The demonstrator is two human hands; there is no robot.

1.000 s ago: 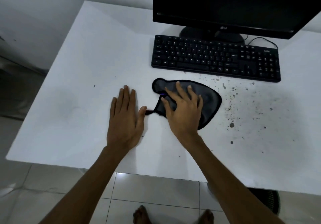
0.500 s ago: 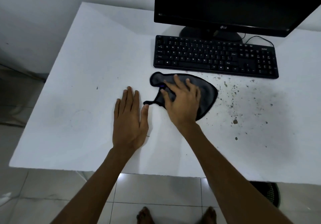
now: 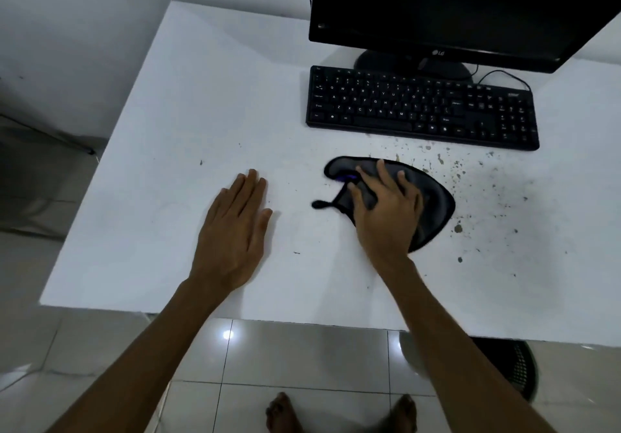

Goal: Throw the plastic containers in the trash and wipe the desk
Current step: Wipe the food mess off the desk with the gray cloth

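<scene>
The soft, limp cloth is pressed flat by the spread right hand; it is best gathered from its middle, toward the stains at 3 o'clock

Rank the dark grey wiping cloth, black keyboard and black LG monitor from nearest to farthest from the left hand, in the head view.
From the left hand:
1. Dark grey wiping cloth, to its right, under the right hand.
2. Black keyboard, farther back and right.
3. Black LG monitor, behind the keyboard.
</scene>
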